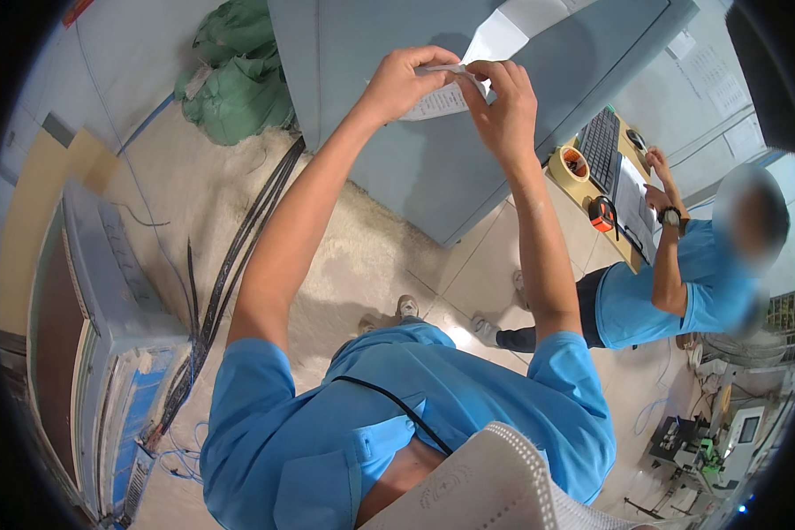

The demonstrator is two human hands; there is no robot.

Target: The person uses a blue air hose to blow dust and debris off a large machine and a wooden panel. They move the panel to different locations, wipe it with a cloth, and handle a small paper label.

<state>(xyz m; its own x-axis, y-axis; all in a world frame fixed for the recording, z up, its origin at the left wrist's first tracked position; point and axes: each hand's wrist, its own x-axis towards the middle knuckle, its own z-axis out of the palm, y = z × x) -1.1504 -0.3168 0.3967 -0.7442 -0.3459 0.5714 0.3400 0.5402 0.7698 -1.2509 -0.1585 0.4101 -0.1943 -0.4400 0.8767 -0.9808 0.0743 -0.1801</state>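
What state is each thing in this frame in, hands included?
Left hand: raised, pinching the paper strip.
Right hand: raised, pinching the same strip.
Paper strip: held between both hands, against the cabinet.
Grey cabinet: door shut, printed sheet stuck on it.
Green sacks: slumped on the floor.
Black cables: lying along the floor.
Tape measure: resting on the co-worker's desk.

Two hands (455,88), one paper slip (440,95)

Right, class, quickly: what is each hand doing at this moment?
Left hand: closed, pinching the paper slip.
Right hand: closed, pinching the same slip at its other end.
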